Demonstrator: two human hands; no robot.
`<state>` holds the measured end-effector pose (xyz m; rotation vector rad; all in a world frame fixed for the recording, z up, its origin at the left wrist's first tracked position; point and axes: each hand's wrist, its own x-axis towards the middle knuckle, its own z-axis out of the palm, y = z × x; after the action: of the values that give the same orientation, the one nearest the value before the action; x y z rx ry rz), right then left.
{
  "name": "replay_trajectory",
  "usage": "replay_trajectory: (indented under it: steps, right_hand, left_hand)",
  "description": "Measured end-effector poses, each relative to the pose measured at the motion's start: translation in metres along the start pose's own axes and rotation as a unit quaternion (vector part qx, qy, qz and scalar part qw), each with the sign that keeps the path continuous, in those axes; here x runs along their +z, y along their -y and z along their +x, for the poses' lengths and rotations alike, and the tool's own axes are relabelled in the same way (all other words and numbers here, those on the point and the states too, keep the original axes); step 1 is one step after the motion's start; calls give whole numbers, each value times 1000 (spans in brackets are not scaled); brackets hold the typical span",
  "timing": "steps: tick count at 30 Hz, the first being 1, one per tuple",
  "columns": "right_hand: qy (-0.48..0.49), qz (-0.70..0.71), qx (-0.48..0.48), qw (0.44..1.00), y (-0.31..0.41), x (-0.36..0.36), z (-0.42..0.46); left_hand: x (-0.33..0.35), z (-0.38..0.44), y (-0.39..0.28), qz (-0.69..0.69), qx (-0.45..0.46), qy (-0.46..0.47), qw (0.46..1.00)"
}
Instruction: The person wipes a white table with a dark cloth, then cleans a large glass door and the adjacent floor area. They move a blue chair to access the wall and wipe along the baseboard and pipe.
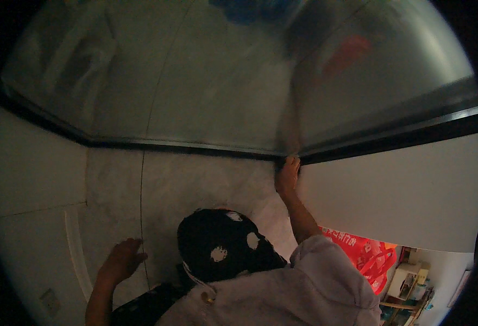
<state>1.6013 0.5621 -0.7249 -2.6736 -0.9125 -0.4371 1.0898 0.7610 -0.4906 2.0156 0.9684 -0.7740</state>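
Observation:
My right hand (pixel 288 175) reaches forward with its fingers curled at the corner of a black edge strip (pixel 206 151). Above this strip lies a glossy panel (pixel 206 81), in which my arm is mirrored. What the fingertips do behind the strip is hidden. Nothing shows in my left hand (pixel 121 261), which hangs low on the left with its thumb apart from the fingers. Beneath me is my knee in black cloth with white spots (pixel 214 244), beside a pale sleeve (pixel 324 269).
A white panel (pixel 394 191) stands at the right. Below it are a red bag (pixel 361 252) bearing writing and a cluttered shelf (pixel 410 285). Grey tiles (pixel 112 183) with dark joints lie ahead. A wall socket (pixel 50 301) is at lower left.

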Motion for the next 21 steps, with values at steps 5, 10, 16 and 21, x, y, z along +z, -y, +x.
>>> replay_trajectory:
  steps: [5, 10, 16, 21]
  right_hand:
    - [216, 287, -137, 923, 58, -62, -27]
    - [278, 464, -335, 772, 223, -88, 7]
    - [137, 572, -493, 642, 446, -212, 54]
    - [-232, 530, -538, 612, 576, -254, 84]
  left_hand:
    - [54, 8, 35, -2, 97, -43, 994]
    - [19, 4, 2, 91, 49, -17, 995]
    - [38, -2, 15, 20, 80, -83, 993]
    - [40, -12, 15, 22, 78, -35, 996]
